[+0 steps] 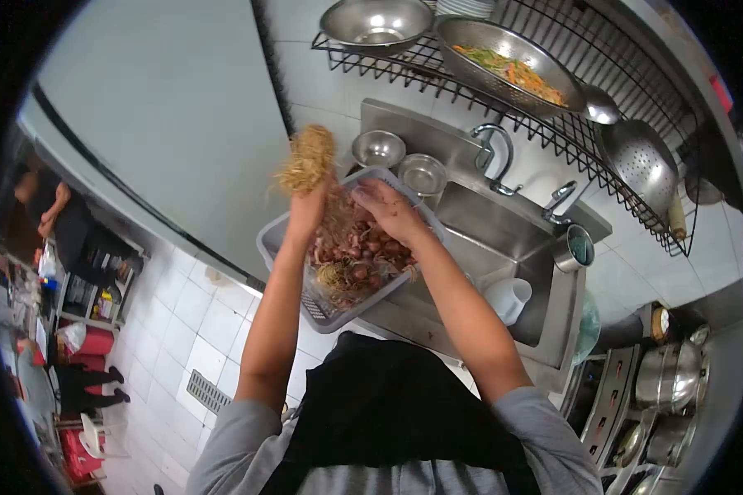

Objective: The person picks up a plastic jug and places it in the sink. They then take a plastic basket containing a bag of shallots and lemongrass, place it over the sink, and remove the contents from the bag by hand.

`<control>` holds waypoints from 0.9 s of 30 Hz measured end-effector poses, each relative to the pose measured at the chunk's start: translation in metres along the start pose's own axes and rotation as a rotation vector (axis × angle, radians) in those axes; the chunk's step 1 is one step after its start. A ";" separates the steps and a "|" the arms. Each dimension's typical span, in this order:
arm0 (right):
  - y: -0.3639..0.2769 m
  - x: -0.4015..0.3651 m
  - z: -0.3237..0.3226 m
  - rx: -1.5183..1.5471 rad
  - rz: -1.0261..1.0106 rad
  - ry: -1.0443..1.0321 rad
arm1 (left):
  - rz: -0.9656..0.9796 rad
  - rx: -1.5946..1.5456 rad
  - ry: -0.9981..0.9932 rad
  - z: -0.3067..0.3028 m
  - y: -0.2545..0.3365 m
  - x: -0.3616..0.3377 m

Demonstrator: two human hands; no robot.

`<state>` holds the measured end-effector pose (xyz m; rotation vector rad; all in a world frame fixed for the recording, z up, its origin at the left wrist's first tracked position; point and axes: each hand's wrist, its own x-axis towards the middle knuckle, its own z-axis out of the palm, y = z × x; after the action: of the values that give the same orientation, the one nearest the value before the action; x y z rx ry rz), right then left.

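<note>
My left hand (312,202) is closed around a straw-coloured bundle of dried stalks (307,161), which stands up above the far left side of a grey plastic basket (326,322). Below it, reddish-brown bulbs that look like shallots (367,247) fill the basket, along with loose papery skins. My right hand (385,206) is over the bulbs near the basket's far rim, its fingers stretched toward the left hand. What lies under those fingers is partly hidden. Another pale tangle of dried stalks (334,280) rests in the near part of the basket.
Right of the basket is a steel sink (479,239) with a faucet (504,157) and a white plastic jug (508,299). Two steel bowls (380,148) stand behind. Overhead, a wire rack (545,124) holds a colander (512,70) of shredded vegetables. Other people (74,223) are at far left.
</note>
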<state>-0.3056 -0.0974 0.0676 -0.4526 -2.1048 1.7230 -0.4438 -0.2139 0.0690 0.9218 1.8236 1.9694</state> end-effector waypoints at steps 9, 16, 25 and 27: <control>0.055 -0.093 -0.060 -0.135 -0.116 0.465 | -0.283 0.088 -0.542 0.135 0.029 -0.046; 0.068 -0.190 -0.115 -0.422 0.003 1.065 | -0.646 -0.207 -0.984 0.262 0.000 -0.099; 0.118 -0.289 -0.217 0.036 -0.048 1.416 | -0.286 -0.143 -1.221 0.349 0.045 -0.181; 0.112 -0.321 -0.244 0.149 0.027 1.445 | -0.360 -0.270 -1.260 0.355 0.055 -0.181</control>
<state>0.0943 -0.0190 -0.0279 -1.1902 -0.8897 0.9243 -0.0731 -0.0588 0.0729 1.2010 0.8602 0.9219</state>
